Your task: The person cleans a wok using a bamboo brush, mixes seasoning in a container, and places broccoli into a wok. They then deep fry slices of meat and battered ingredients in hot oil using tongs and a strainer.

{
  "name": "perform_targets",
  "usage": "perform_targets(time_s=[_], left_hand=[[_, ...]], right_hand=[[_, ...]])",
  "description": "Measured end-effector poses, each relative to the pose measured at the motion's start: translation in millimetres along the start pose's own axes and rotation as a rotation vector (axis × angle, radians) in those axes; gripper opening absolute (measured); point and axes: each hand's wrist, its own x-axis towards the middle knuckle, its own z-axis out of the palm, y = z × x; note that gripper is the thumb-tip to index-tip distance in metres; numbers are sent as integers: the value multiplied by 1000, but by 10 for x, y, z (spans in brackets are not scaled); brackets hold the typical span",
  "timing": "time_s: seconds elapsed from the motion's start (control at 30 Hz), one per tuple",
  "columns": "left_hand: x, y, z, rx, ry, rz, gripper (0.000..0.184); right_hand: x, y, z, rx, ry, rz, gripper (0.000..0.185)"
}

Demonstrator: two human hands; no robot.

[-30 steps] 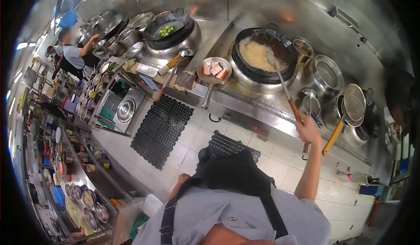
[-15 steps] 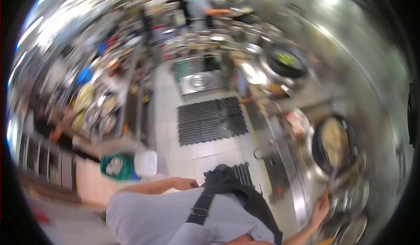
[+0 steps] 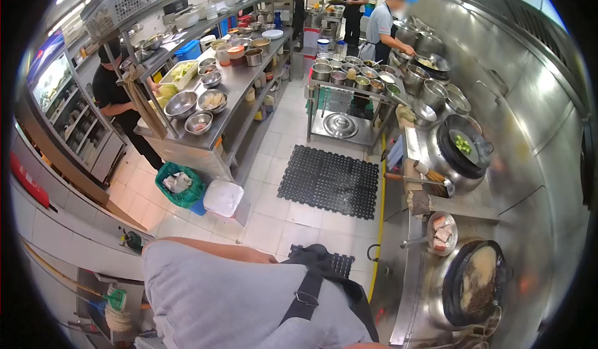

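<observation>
My left forearm (image 3: 233, 250) reaches across in front of my body at the bottom of the view. The hand at its end is hidden behind my grey shirt and the black apron strap (image 3: 305, 297), so its fingers do not show. My right hand is out of view. To the right, a black wok (image 3: 450, 299) of bubbling brownish oil sits on the burner. Beside it rests a round strainer (image 3: 455, 224) holding several pieces of pork (image 3: 443, 232). A second wok (image 3: 462, 156), farther along, holds chopped greens (image 3: 463, 144).
A ladle (image 3: 423, 178) lies along the stove near a brush (image 3: 430, 172). Left stands a steel counter (image 3: 233, 109) with several bowls. A green-lined bin (image 3: 193, 194) and white-lidded container (image 3: 224, 197) stand on the floor near a black mat (image 3: 330, 181). Co-workers stand at left and back.
The view has swung toward the left and become sharp. My right hand, earlier with a utensil at the near wok, has left the view. My left hand has become hidden.
</observation>
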Motion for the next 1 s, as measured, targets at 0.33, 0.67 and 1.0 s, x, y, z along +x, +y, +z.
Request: perform_targets(time_s=[0.33,0.67,1.0], left_hand=[[168,246,-308,178,-204,-31,29],[661,885,-154,92,-193,-205,10],[1037,1973,418,198,-182,-144,26]], right_hand=[[-328,893,-154,13,-280,209,38],[-1141,525,76,234,-207,391,29],[-1610,-1173,-50,697,247,375,29]])
